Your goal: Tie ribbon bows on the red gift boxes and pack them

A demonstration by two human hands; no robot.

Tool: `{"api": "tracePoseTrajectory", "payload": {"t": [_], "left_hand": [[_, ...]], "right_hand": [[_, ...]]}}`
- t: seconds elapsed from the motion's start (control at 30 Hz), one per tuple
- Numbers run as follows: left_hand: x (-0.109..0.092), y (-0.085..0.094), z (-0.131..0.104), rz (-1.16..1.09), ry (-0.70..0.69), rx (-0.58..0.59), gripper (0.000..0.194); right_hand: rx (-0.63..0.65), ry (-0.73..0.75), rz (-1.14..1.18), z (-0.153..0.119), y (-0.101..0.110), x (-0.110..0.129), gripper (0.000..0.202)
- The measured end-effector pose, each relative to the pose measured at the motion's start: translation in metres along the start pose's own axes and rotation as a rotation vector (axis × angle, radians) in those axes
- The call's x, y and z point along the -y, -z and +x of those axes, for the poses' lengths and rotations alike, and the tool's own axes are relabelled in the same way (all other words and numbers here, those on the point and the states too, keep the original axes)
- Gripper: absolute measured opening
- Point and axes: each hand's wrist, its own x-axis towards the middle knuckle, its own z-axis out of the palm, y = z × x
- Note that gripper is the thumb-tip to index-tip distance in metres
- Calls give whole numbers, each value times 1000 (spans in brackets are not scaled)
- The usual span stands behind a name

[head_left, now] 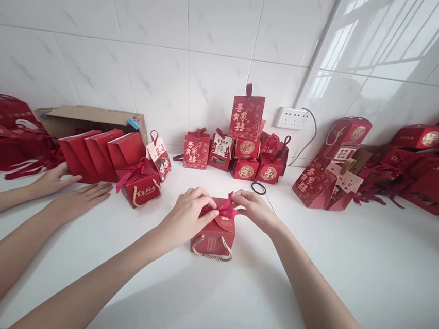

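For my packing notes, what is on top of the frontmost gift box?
A crimson ribbon, touched by the left hand and right hand. What they cover on top of the gift box cannot be seen.

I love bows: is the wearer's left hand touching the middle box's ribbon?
Touching: the head view shows the left hand pinching the ribbon, thumb in front.

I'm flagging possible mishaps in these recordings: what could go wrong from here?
The glossy magenta ribbon may crease or slip, since the left hand and right hand both pinch it. Pressing down might dent the small red cardboard box with twisted cord handle beneath. Behind, the tall red patterned cardboard box perched on stacked red boxes could topple if bumped.
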Motion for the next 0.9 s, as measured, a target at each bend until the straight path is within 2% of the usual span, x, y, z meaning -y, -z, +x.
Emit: {"api": "tracePoseTrajectory", "payload": {"t": [0.17,0.3,0.43,0.57,0.67,0.77,0.83,0.9], "left_hand": [[6,-1,4,-124,46,50,19],[8,-1,4,-172,17,89,19],[1,3,0,-231,-45,173,18],[-7,6,-7,-251,-89,237,15],[-10,5,-12,-213,-78,207,11],[-10,4,-15,-126,-97,133,9],[-11,3,-17,-35,-141,99,9],[-13,2,-20,46,-200,62,12]], "right_hand": [[-47,39,-29,2,-7,-2,29],[-92,32,69,2,-8,-2,39],[-95,71,102,0,-11,2,38],[-19,-92,77,-3,-13,5,34],[11,-223,-70,-3,-10,4,25],[5,-268,-170,-1,-5,1,20],[-55,-232,-260,0,-3,1,18],[-185,-114,-361,-1,-3,5,15]]}}
